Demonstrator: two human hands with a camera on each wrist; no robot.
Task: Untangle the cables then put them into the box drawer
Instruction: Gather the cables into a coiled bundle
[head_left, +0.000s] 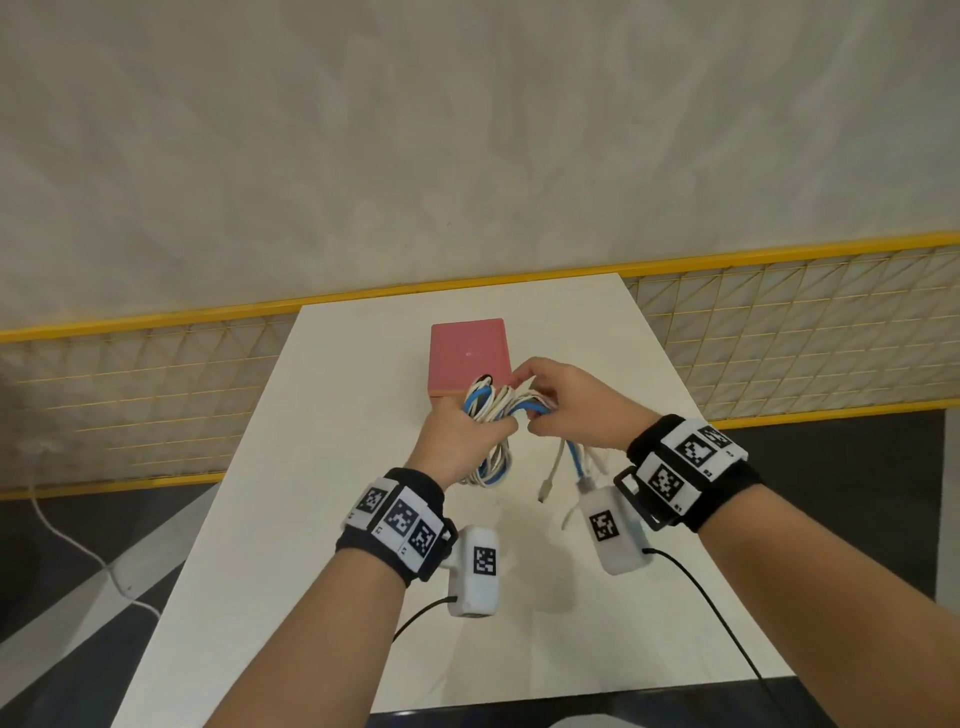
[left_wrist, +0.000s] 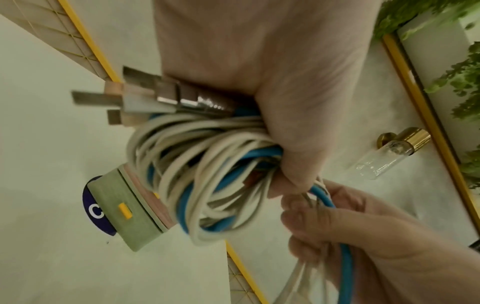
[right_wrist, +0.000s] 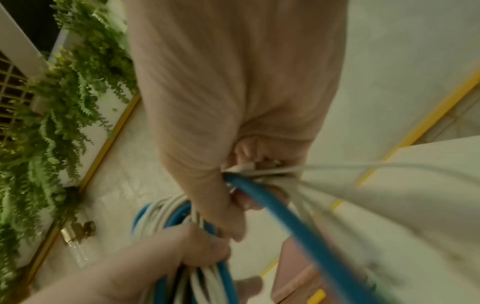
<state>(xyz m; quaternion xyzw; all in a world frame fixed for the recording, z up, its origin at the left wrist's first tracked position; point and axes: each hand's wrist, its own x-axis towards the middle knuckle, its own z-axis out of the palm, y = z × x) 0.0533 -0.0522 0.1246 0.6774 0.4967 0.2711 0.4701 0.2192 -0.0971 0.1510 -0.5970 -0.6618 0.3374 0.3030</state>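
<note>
A tangle of white and blue cables (head_left: 493, 410) hangs in the air above the white table (head_left: 322, 519), in front of a pink box (head_left: 467, 358). My left hand (head_left: 462, 431) grips the coiled bundle (left_wrist: 197, 174), with several USB plugs (left_wrist: 145, 98) sticking out past my fist. My right hand (head_left: 561, 405) pinches a blue cable (right_wrist: 285, 218) and some white strands beside the left hand. Loose ends (head_left: 558, 467) dangle below the right hand. The box's green drawer front (left_wrist: 124, 209) with a yellow tab shows in the left wrist view and looks pushed in.
A yellow-framed mesh rail (head_left: 156, 395) runs behind and beside the table. A white cord (head_left: 67, 540) trails on the floor at left. A wall lamp with a glass tube (left_wrist: 389, 156) and hanging green plants (right_wrist: 52, 123) show in the wrist views.
</note>
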